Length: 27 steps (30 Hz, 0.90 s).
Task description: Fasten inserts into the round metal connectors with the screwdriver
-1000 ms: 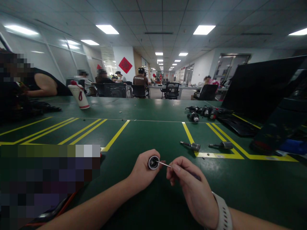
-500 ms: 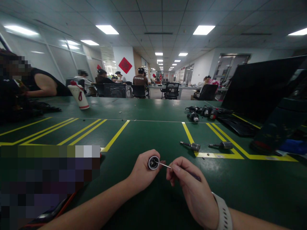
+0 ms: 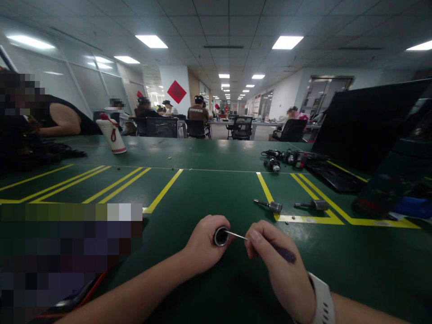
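My left hand point(image 3: 202, 245) is closed round a small round metal cylinder point(image 3: 221, 236), its open end facing me. My right hand point(image 3: 276, 265) pinches a thin screwdriver point(image 3: 270, 245) with a dark purple handle; the metal tip reaches into the cylinder's opening. Both hands hover low over the green table point(image 3: 216, 180) near its front edge. A white watch band point(image 3: 322, 301) is on my right wrist.
Two small metal shafted parts point(image 3: 270, 205) point(image 3: 312, 205) lie on a yellow line ahead to the right. Further back are several dark parts point(image 3: 286, 158), a black case lid point(image 3: 367, 121) and a white bottle point(image 3: 113, 135). People sit at the left and far back.
Both hands shifted slightly right and down. The cylinder has tilted a little, and the screwdriver handle now shows more beyond my right fingers.
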Each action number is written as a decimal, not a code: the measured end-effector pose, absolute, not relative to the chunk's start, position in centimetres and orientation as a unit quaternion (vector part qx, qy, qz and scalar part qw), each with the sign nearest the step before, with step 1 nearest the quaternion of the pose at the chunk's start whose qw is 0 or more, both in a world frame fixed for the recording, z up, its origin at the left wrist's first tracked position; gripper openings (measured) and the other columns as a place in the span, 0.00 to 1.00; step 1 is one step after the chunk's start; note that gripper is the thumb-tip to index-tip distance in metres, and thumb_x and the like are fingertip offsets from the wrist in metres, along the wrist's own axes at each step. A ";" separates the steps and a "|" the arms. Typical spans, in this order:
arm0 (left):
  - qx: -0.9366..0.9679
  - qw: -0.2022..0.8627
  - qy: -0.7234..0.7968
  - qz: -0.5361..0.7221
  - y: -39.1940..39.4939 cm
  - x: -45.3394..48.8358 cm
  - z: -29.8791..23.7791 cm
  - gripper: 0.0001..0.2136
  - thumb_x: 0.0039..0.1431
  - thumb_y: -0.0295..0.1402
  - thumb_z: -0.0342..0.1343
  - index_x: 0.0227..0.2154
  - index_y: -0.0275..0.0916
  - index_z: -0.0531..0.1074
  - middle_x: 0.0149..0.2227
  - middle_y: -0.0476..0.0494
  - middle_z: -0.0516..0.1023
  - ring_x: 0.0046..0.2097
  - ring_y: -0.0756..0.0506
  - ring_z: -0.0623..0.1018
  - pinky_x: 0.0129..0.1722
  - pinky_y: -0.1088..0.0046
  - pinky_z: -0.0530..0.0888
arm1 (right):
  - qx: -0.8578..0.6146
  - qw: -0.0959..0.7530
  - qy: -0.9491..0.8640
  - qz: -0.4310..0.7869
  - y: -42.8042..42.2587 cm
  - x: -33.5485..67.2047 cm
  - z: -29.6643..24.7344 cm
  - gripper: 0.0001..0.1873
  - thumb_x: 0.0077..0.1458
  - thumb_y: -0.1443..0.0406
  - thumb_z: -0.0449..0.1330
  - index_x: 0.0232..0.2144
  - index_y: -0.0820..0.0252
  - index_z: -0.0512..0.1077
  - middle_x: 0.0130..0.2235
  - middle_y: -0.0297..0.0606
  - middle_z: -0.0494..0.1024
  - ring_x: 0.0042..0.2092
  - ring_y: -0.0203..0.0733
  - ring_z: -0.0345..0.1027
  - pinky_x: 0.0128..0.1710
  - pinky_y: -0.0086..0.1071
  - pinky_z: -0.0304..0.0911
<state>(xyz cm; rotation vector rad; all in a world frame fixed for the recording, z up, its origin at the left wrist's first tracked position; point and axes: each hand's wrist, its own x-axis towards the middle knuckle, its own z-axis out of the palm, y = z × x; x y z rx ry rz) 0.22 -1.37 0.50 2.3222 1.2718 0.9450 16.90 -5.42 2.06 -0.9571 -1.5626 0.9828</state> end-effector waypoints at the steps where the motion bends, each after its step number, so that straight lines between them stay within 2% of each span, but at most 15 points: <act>1: 0.819 0.161 0.445 0.324 -1.4 0.2 0.5 0.05 0.50 0.30 0.55 0.22 0.39 0.65 0.22 0.53 0.68 0.26 0.49 0.69 0.27 0.74 0.64 | -0.403 0.497 -0.666 0.385 -5.5 16.9 2.4 0.17 0.59 0.59 0.50 0.20 0.58 0.64 0.21 0.31 0.64 0.25 0.36 0.58 0.25 0.31 0.54; 8: 0.839 0.146 0.427 0.304 -1.5 0.2 0.5 0.03 0.48 0.28 0.55 0.23 0.39 0.66 0.22 0.52 0.70 0.26 0.49 0.69 0.28 0.73 0.63 | -0.406 0.440 -0.758 0.256 -5.7 16.9 3.4 0.18 0.59 0.61 0.48 0.19 0.58 0.62 0.21 0.32 0.63 0.25 0.37 0.59 0.26 0.33 0.52; 17: 0.857 0.143 0.408 0.279 -1.4 0.2 0.3 0.04 0.51 0.30 0.55 0.24 0.39 0.66 0.23 0.52 0.70 0.26 0.49 0.68 0.28 0.73 0.63 | -0.455 0.454 -0.670 0.372 -4.8 17.0 3.4 0.21 0.57 0.58 0.47 0.15 0.57 0.61 0.17 0.30 0.62 0.22 0.36 0.58 0.22 0.30 0.53; 23: 0.842 0.157 0.427 0.289 -1.4 0.1 0.4 0.04 0.49 0.30 0.56 0.24 0.39 0.66 0.23 0.52 0.70 0.27 0.49 0.69 0.27 0.73 0.63 | -0.447 0.471 -0.662 0.376 -5.0 16.9 2.9 0.21 0.58 0.57 0.47 0.16 0.57 0.61 0.18 0.30 0.62 0.22 0.36 0.58 0.23 0.30 0.54; 27: 0.854 0.153 0.413 0.279 -1.4 0.2 0.5 0.03 0.50 0.28 0.55 0.24 0.40 0.66 0.23 0.52 0.70 0.27 0.49 0.69 0.28 0.73 0.63 | -0.421 0.472 -0.708 0.313 -5.6 16.9 3.1 0.20 0.59 0.60 0.46 0.17 0.58 0.61 0.19 0.31 0.62 0.23 0.36 0.58 0.23 0.31 0.53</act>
